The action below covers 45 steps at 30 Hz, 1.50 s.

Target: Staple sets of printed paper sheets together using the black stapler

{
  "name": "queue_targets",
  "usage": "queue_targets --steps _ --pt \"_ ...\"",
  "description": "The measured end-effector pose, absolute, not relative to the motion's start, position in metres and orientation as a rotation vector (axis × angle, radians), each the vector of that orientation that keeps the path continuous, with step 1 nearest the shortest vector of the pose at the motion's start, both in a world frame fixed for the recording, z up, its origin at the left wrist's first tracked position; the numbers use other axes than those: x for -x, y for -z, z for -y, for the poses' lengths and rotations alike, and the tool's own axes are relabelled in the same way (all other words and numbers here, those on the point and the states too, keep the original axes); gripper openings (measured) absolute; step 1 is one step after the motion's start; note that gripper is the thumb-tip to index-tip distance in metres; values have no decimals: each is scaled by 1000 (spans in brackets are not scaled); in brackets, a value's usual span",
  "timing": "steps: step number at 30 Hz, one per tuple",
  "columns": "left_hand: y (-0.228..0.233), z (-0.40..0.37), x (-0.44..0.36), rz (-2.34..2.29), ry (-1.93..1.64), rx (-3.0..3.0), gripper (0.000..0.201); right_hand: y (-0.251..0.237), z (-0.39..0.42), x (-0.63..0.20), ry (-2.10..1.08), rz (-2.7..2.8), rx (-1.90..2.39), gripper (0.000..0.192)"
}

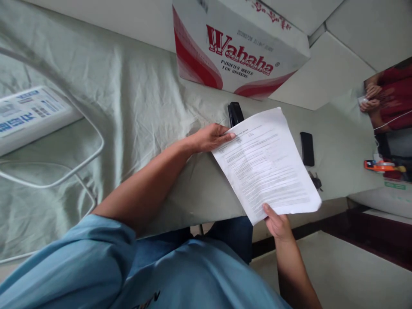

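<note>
The right hand (277, 224) pinches the near corner of a white printed paper sheet (267, 165); the left hand (210, 137) grips its far corner with closed fingers. Beyond the sheet, a black stapler (235, 113) lies on the cloth-covered worktop (144, 103), then a red-and-white cardboard box (238, 47).

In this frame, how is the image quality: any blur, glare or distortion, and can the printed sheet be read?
Head view: even, soft light, no glare. Wide-angle bending curves the cable and tilts the table. The paper, held by the left hand and right hand, shows text lines too small to read; the box lettering is sharp. The person at the right edge is soft.
</note>
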State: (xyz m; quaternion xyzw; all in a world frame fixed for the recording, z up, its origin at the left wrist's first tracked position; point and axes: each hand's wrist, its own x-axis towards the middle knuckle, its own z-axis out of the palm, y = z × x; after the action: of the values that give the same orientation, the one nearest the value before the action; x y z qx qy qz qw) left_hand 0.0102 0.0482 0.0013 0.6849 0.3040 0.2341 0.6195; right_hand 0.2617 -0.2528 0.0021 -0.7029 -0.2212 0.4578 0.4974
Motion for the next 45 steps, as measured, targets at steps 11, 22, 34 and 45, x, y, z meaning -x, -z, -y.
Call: queue_targets --steps 11,22,34,45 --pt "3 -48 -14 -486 -357 -1627 42 10 275 -265 -985 526 1770 80" --pt "5 -44 -16 -483 -353 -1614 44 0 258 -254 -925 384 1757 88" --pt "6 -46 -17 -526 -316 -1666 44 -1 266 -253 -1141 220 1784 65" --pt "17 -44 -27 -745 -586 -1383 43 -6 258 -263 -1000 77 1757 66"
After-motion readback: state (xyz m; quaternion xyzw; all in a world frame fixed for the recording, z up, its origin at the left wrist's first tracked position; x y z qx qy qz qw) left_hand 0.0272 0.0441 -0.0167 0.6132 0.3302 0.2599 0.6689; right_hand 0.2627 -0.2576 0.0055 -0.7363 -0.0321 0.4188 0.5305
